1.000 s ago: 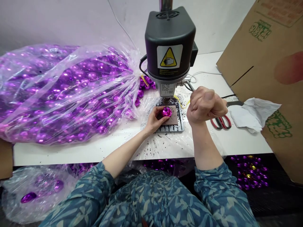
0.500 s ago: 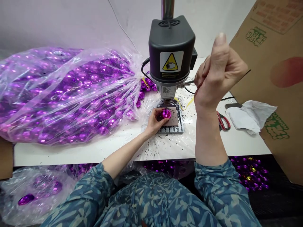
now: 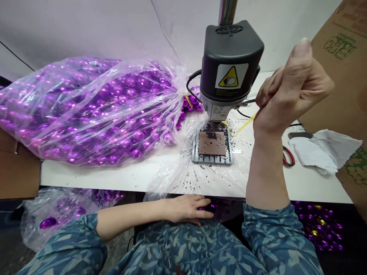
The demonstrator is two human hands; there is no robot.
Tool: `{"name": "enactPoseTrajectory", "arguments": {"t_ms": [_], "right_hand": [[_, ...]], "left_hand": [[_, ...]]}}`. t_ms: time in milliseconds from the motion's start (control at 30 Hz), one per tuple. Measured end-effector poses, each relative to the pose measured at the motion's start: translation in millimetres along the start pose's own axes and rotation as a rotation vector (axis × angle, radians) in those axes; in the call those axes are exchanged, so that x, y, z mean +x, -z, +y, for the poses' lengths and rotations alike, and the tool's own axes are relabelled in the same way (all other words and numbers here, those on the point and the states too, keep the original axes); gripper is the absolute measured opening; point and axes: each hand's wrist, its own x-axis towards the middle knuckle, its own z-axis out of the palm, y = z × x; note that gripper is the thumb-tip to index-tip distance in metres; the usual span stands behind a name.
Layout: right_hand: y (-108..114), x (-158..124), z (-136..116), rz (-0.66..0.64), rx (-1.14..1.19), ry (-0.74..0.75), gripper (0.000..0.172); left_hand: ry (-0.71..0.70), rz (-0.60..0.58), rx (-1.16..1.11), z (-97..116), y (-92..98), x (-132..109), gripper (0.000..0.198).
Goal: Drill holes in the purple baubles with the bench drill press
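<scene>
My left hand [image 3: 189, 208] is at the table's front edge, fingers stretched and apart, over dark purple shiny balls [image 3: 209, 208] below the tabletop. I see nothing held in it. My right hand [image 3: 295, 88] is raised in a fist to the right of the drill press [image 3: 231, 63]. A short metal rod runs from the machine toward the fist, but what the fingers close around is hidden. Under the drill chuck, a brown square board [image 3: 212, 147] with a small dark hole lies on the slotted metal base [image 3: 213, 160]. Dark shavings are on the board.
A large clear bag [image 3: 114, 110] of shiny purple balls lies on the left. Red-handled scissors [image 3: 289, 156], crumpled white paper [image 3: 323, 151] and a cardboard box [image 3: 341, 57] are on the right. Purple and gold balls [image 3: 318, 225] sit below. Shavings litter the plastic sheet [image 3: 169, 173].
My left hand has left the board, where it held a purple ball, and moved down to the balls below the table edge. My right fist stays raised beside the machine. The view has shifted left.
</scene>
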Motion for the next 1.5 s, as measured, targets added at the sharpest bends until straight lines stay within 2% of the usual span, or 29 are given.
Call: {"name": "enactPoseTrajectory", "arguments": {"t_ms": [200, 267, 367, 467, 567, 667, 800, 1033, 1100, 1167, 1267, 1333, 1400, 1500], "right_hand": [[1.8, -2.4, 1.1, -0.011, 0.021, 0.019, 0.061], [2.4, -2.4, 2.7, -0.015, 0.018, 0.032, 0.06], [3.5, -2.7, 4.0, -0.006, 0.0, 0.029, 0.059], [3.7, -3.7, 3.8, -0.003, 0.0, 0.02, 0.059], [2.3, -4.7, 3.4, 0.011, 0.001, 0.014, 0.06], [-0.1, -5.7, 2.9, 0.04, 0.018, 0.021, 0.063], [-1.8, -6.9, 1.2, 0.041, 0.016, 0.008, 0.063], [0.0, -7.9, -0.9, 0.025, -0.086, 0.025, 0.064], [1.1, -8.6, -1.9, 0.008, -0.106, 0.025, 0.064], [2.0, -9.4, -2.6, -0.002, -0.129, 0.017, 0.063], [2.7, -10.4, -2.5, -0.014, -0.16, 0.006, 0.062], [2.4, -11.0, -2.3, -0.007, -0.137, 0.013, 0.062], [1.4, -11.5, -2.5, 0.007, -0.125, 0.022, 0.062], [0.2, -12.1, -3.2, 0.019, -0.185, 0.014, 0.063]], "left_hand": [[0.103, -0.004, 0.251, -38.4, 27.0, 66.9, 0.047], [0.221, -0.036, 0.418, -51.0, 37.4, 91.7, 0.049], [0.476, -0.113, 0.716, -67.6, 48.3, 125.6, 0.045], [0.603, -0.16, 0.813, -80.9, 48.6, 148.1, 0.042], [0.635, -0.119, 0.735, -90.7, 41.5, 156.8, 0.038], [0.653, -0.025, 0.66, -97.2, 34.9, 157.2, 0.032], [0.651, 0.084, 0.561, -102.7, 32.2, 156.8, 0.039], [0.669, 0.034, 0.539, -99.3, 38.9, 161.5, 0.041], [0.644, 0.066, 0.467, -92.4, 43.0, 158.6, 0.045], [0.577, 0.15, 0.274, -83.4, 47.1, 151.7, 0.045], [0.512, 0.235, -0.276, -68.2, 49.0, 134.1, 0.036], [0.553, 0.207, -0.677, -59.6, 44.8, 119.8, 0.035], [0.606, 0.149, -0.952, -54.2, 36.2, 106.5, 0.041], [0.597, 0.095, -1.073, -53.6, 20.3, 92.7, 0.049]]}}
